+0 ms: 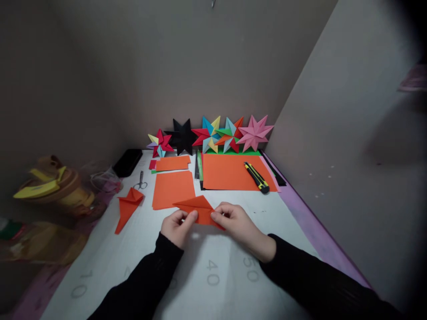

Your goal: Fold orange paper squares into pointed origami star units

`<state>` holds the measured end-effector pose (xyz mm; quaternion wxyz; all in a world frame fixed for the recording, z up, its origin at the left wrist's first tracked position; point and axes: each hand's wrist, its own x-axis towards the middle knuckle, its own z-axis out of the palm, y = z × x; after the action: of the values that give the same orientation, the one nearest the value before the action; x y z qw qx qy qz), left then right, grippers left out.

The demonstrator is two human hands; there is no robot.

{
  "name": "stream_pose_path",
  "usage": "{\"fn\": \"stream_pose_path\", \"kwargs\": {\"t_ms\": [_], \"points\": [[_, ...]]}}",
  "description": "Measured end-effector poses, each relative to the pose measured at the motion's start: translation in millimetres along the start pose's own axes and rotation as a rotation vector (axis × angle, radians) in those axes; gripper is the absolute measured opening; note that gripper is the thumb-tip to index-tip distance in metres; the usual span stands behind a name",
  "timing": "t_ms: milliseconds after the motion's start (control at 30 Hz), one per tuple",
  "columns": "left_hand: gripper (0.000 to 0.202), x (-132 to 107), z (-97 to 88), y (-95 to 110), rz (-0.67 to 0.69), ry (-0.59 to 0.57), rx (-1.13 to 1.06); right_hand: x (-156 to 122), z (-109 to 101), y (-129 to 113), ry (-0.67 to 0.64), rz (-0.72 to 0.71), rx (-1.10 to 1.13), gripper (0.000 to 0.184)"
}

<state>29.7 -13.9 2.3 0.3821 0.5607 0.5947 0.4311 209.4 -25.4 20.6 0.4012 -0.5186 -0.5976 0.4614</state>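
While both of your hands work at the near middle of the white table cover (230, 289), item one is the folded orange paper (200, 205), held between them, its pointed tip toward the left and its peak toward the far side, just on the near side of the orange square sheets (173, 189). Left hand (176, 226): thumb on the near face, clamped on the paper's left part, the fingers curled behind and partly hidden. Right hand (233, 221): thumb and forefinger pinched together on the right edge; whether the other fingers bear on the paper, you cannot tell from this view. Whether the paper touches the cover is likewise unclear. Handling notes, by judgement: the step looks like fold-shaping, and thin layers slip easily, so let the left pinch anchor while the right aligns the edge; match the corners before any pressing; run a thumbnail along each crease, from the middle outward, on the flat cover; a light grip spares the points from crumpling. Reference item: a second folded orange piece (129, 206), lying to the left, handy for comparing angles. Sharp items, best left well apart from your wrists: scissors (140, 181), far left; yellow-and-black cutter (256, 178), far right, on the large orange sheet (223, 171).
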Motion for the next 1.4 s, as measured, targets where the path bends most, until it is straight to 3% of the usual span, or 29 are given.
{"fn": "stream_pose_path", "kwargs": {"t_ms": [167,267,333,400,467,567,667,767,900,967,1067,1200,1267,1400], "points": [[0.036,26,-27.2,0,-0.062,0.135,-0.078,1,0,7,-0.010,0.008,0.007,0.021],[0.035,35,-37.1,-2,-0.068,0.136,-0.069,2,0,10,0.028,0.027,0.047,0.021],[0.033,34,-34.9,-2,-0.024,0.013,-0.016,3,0,10,0.102,0.007,0.082,0.019],[0.033,27,-27.2,-1,0.063,-0.195,0.069,3,1,10,0.149,-0.041,0.109,0.019],[0.031,17,-18.4,0,0.179,-0.372,0.163,1,3,9,0.106,-0.062,0.127,0.026],[0.028,8,-11.9,2,0.313,-0.454,0.250,0,7,10,-0.009,-0.022,0.146,0.018],[0.027,11,-21.9,2,0.331,-0.411,0.273,3,8,12,0.025,0.030,0.200,0.024],[0.028,24,-50.0,-2,0.325,-0.314,0.334,12,7,15,0.132,0.086,0.304,0.028],[0.029,44,-95.0,-15,0.377,-0.079,0.737,24,14,12,0.159,0.113,0.409,0.030],[0.035,53,-109.5,-26,0.348,0.065,0.971,31,25,8,0.122,0.119,0.429,0.030],[0.065,63,-117.5,-43,0.158,-0.008,1.124,50,50,1,0.098,0.115,0.460,0.034],[0.076,70,-117.1,-62,-0.030,-0.291,1.075,94,93,-10,0.056,0.080,0.400,0.032],[0.072,72,-119.0,-68,-0.032,-0.298,1.001,118,115,-14,0.018,0.072,0.353,0.029],[0.063,75,-130.7,-79,-0.017,-0.199,0.894,154,154,-17,-0.030,0.102,0.239,0.022]]}}
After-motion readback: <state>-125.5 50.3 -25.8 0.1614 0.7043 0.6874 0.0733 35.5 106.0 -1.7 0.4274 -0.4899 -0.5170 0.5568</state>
